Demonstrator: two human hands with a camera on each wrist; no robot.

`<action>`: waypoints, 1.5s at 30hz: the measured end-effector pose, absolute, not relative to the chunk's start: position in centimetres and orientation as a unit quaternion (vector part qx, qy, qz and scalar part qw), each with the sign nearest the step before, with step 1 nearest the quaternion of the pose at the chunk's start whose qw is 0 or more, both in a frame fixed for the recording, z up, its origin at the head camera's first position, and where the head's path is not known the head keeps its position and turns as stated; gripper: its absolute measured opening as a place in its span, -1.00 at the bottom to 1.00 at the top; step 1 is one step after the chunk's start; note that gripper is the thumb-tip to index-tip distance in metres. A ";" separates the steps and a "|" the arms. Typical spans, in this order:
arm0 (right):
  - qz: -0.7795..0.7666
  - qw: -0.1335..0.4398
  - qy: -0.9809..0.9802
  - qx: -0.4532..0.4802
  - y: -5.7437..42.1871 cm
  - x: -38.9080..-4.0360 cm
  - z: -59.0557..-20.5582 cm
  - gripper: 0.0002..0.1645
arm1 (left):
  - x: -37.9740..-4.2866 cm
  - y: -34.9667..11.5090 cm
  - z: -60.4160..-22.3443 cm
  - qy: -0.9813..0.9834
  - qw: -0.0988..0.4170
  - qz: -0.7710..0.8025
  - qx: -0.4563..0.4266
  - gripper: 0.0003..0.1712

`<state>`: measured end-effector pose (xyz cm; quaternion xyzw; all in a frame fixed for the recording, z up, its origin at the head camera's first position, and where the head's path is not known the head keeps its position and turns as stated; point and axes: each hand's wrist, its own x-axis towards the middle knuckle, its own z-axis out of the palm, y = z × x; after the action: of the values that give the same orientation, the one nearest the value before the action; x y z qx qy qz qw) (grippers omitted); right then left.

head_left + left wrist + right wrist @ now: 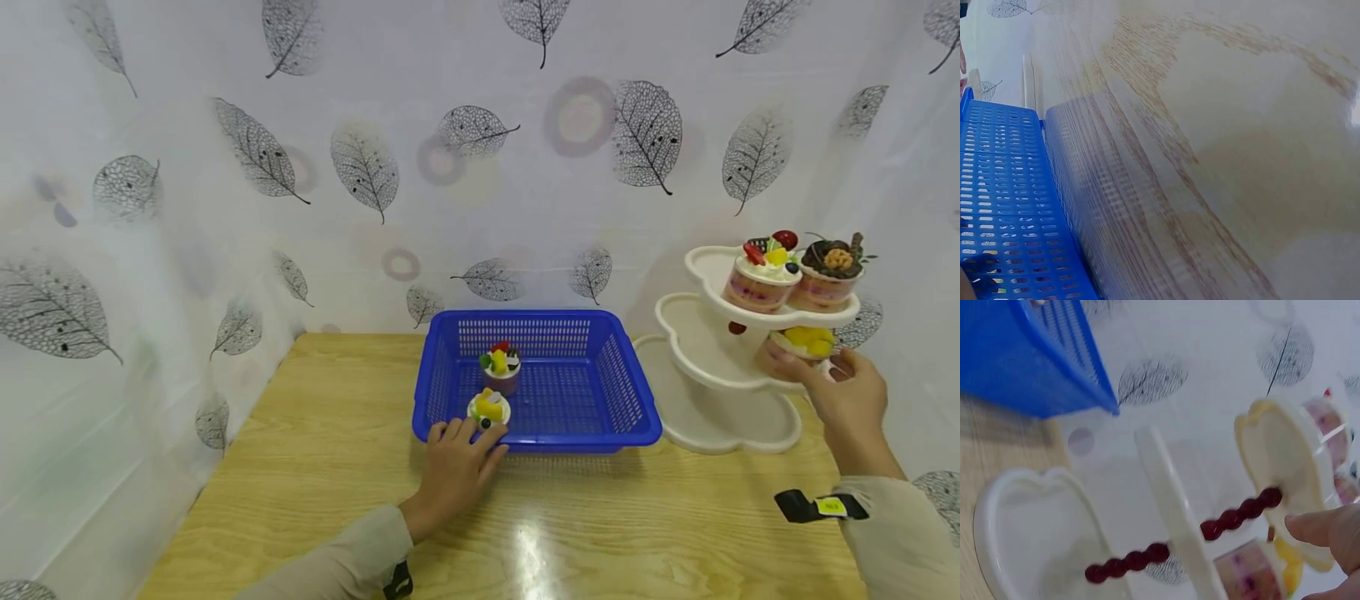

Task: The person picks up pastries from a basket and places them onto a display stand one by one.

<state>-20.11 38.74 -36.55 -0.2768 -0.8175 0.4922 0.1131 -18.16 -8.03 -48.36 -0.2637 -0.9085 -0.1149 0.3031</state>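
In the head view my right hand [851,400] holds a dessert cup [780,354] with yellow fruit on top, thumb and fingers to either side, at the middle tier of a white three-tier stand [705,342]. The right wrist view shows the base of this cup [1250,575] at the middle tier [1172,500] and my thumb [1316,528] near its topping. My left hand [457,467] rests its fingers over the front rim of a blue basket [592,437], beside a cream-topped dessert cup [489,408] inside. Behind that stands another fruit-topped cup [501,371].
On the top tier sit a cream-topped cup [761,283] and a chocolate-topped cup [828,275] with a nut. Dark red beads [1235,519] form the stand's post. The wooden table [337,392] meets a leaf-patterned curtain [337,275] at the back.
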 end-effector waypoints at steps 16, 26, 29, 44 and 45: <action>0.563 0.156 -0.811 -0.030 27.8 -18.0 -36.9 -0.18 | -18.2 -8.1 -48.4 -0.906 0.303 -0.129 -0.268 -0.69; 0.533 0.001 -0.838 0.119 19.9 -22.2 -40.2 -0.20 | -18.0 -8.1 -48.2 -0.906 0.297 -0.137 -0.269 -0.71; 0.514 -0.050 -0.843 0.148 17.8 -23.4 -41.1 -0.19 | -18.0 -8.2 -48.2 -0.907 0.294 -0.140 -0.266 -0.70; 0.384 -0.214 -0.863 0.251 11.6 -26.5 -44.2 -0.17 | -18.1 -8.4 -48.6 -0.901 0.315 -0.126 -0.271 -0.65; 0.380 -0.214 -0.864 0.253 11.4 -26.7 -44.3 -0.17 | -18.2 -8.4 -48.6 -0.900 0.316 -0.126 -0.271 -0.65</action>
<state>-26.66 11.41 -44.29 0.2533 -0.8637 0.3799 -0.2137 -18.15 -8.40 -48.63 -0.2713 -0.9003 -0.1261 0.3161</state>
